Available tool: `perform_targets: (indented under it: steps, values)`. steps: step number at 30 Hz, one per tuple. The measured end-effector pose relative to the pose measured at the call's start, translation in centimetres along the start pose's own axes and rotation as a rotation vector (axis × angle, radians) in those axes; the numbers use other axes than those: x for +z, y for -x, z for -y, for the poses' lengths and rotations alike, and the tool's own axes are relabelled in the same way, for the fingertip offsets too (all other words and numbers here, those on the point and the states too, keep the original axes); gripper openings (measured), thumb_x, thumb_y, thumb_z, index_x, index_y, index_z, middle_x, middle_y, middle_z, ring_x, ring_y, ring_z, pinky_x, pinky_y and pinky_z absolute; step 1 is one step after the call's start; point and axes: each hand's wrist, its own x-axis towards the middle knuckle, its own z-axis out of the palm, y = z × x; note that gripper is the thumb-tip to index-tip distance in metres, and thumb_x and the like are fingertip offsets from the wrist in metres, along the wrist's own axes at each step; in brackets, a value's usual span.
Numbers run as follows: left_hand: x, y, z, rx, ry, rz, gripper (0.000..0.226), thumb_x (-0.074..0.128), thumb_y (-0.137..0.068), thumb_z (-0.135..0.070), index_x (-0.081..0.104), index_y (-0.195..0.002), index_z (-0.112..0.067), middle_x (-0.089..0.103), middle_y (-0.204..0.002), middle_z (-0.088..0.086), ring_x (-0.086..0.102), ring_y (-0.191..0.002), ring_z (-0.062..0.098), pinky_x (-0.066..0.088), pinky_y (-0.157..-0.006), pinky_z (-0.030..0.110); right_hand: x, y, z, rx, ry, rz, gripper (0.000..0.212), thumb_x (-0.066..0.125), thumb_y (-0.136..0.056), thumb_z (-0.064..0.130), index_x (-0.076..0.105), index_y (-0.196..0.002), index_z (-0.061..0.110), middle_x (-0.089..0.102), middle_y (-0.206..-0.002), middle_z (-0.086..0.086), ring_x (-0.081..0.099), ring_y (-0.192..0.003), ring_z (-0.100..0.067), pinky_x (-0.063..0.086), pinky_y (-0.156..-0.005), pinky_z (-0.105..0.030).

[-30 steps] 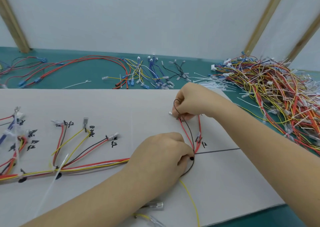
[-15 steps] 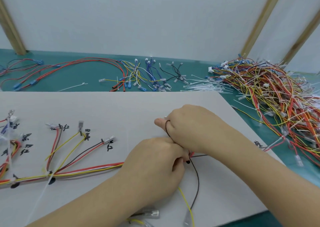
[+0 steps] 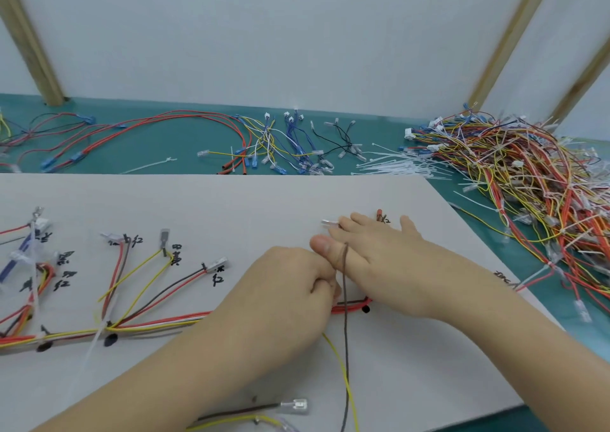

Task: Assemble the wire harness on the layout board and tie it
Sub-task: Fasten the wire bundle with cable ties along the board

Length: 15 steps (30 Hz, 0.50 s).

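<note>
The left hand (image 3: 287, 286) is curled, pinching the wire bundle (image 3: 158, 324) on the white board (image 3: 231, 200); at its 2 o'clock, the right hand (image 3: 379, 260) is spread flat. A brown wire (image 3: 345, 332) is looped over the right thumb (image 3: 325, 245). If the thumb is pulled away carelessly, that wire could be dragged off its marked path.

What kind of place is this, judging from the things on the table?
Probably a wire-harness assembly bench in a workshop. A layout board with handwritten marks carries a part-built harness, a big pile of finished harnesses lies to the right, and loose cable ties wait behind the board.
</note>
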Motion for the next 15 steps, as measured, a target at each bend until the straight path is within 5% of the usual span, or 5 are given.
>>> perform_targets:
  steps: [5, 10, 11, 13, 15]
  values:
    - [0.2, -0.4, 0.2, -0.087, 0.16, -0.175, 0.024, 0.039, -0.078, 0.004, 0.046, -0.073, -0.019, 0.049, -0.068, -0.005, 0.051, -0.051, -0.011, 0.036, -0.05, 0.007, 1.7, 0.8, -0.2, -0.019, 0.095, -0.048, 0.107, -0.021, -0.057, 0.066, 0.024, -0.143, 0.021, 0.002, -0.157, 0.003, -0.015, -0.142, -0.01, -0.014, -0.108, -0.058]
    - [0.7, -0.5, 0.7, 0.089, 0.114, -0.136, 0.052, 0.038, -0.079, 0.008, 0.053, -0.094, -0.04, 0.047, -0.099, -0.025, 0.051, -0.08, -0.013, 0.035, -0.072, -0.001, 3.7, 2.7, 0.3, -0.045, 0.187, -0.096, 0.103, -0.027, -0.061, 0.064, 0.014, -0.146, 0.022, -0.007, -0.156, 0.009, -0.042, -0.128, -0.012, -0.032, -0.097, -0.051]
    - [0.7, -0.6, 0.8, 0.108, 0.091, -0.112, 0.05, 0.037, -0.078, 0.007, 0.06, -0.098, -0.033, 0.048, -0.102, -0.022, 0.049, -0.079, -0.012, 0.034, -0.072, -0.001, 3.9, 3.1, 0.5, -0.066, 0.219, -0.137, 0.101, -0.027, -0.067, 0.064, 0.023, -0.145, 0.022, 0.007, -0.156, 0.008, -0.035, -0.131, -0.014, -0.03, -0.097, -0.053]
    - [0.8, -0.7, 0.9, 0.182, -0.008, -0.075, 0.049, 0.034, -0.071, -0.002, 0.067, -0.104, -0.017, 0.054, -0.108, -0.013, 0.044, -0.086, -0.013, 0.031, -0.077, -0.003, 4.2, 4.1, 0.8, -0.047, 0.281, -0.207, 0.089, -0.016, -0.088, 0.055, 0.056, -0.128, 0.02, 0.051, -0.137, 0.006, 0.017, -0.141, -0.022, -0.004, -0.11, -0.062]
    - [1.1, -0.6, 1.0, 0.243, -0.111, -0.016, 0.061, 0.03, -0.063, -0.009, 0.063, -0.113, -0.017, 0.058, -0.12, -0.008, 0.044, -0.103, -0.005, 0.034, -0.088, 0.006, 4.8, 4.9, 0.5, -0.022, 0.24, -0.291, 0.079, -0.005, -0.097, 0.043, 0.069, -0.11, 0.022, 0.067, -0.114, 0.01, 0.05, -0.124, -0.021, 0.016, -0.102, -0.06]
